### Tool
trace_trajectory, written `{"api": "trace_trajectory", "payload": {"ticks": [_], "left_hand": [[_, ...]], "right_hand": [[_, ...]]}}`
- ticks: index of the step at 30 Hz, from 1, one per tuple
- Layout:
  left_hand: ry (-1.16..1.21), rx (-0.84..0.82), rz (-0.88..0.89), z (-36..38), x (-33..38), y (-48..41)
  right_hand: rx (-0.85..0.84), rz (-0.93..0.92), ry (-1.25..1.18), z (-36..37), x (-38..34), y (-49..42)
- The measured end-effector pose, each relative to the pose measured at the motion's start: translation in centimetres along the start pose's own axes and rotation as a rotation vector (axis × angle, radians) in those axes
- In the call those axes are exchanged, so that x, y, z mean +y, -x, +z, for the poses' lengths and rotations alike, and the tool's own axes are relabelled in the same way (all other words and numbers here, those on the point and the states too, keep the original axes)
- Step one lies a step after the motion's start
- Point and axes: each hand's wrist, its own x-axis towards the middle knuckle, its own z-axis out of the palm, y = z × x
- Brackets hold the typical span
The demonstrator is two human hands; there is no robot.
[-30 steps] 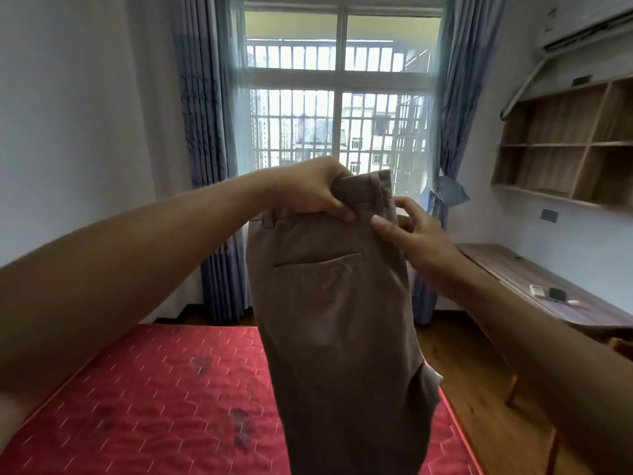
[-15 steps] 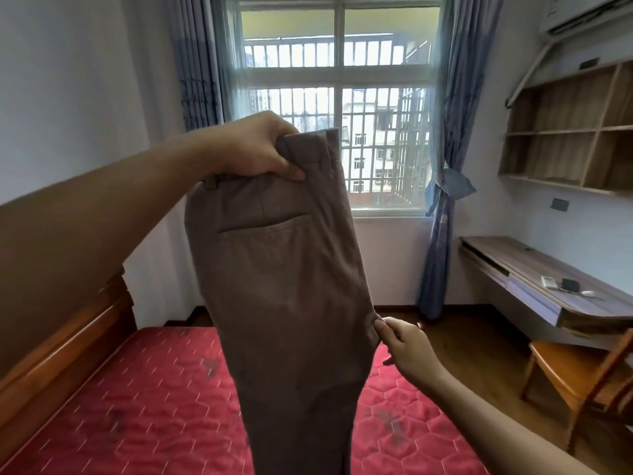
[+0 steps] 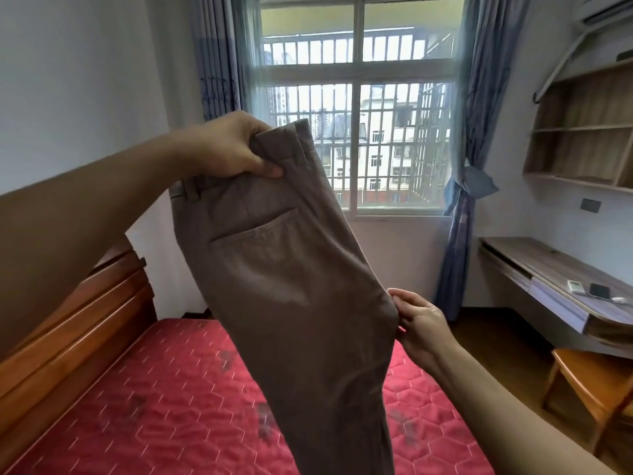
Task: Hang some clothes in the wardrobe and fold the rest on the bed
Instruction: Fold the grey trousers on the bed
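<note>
Trousers [image 3: 291, 286] aloft over bed [image 3: 137, 406], doubled leg on leg, back pocket facing camera, legs trailing out of view below. Left hand [image 3: 233, 149] curled tight round waistband corner, thumb pressed on the front. Right hand [image 3: 421, 323] lower down, fingertips pinching the right edge about thigh height. Probably mid-weight woven cloth: soft, limp, not slippery, nothing fragile; likely to sag and twist wherever unsupported. Best held at waistband, the thickest and firmest part, plus a second pinch along a seam to keep both legs aligned for laying flat.

Trousers [image 3: 291, 303] held above bed [image 3: 137, 423]; desk [image 3: 555, 272] right; window [image 3: 356, 108] behind.
</note>
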Motion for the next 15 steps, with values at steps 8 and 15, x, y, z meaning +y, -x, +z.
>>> {"api": "trace_trajectory", "payload": {"ticks": [8, 15], "left_hand": [[-0.01, -0.054, -0.005, 0.8, 0.9, 0.1], [-0.119, -0.14, 0.112, 4.7, 5.6, -0.8]], "right_hand": [[-0.092, -0.413, 0.852, 1.3, -2.8, 2.0], [-0.483, -0.507, 0.614, 13.3, -12.5, 3.5]]}}
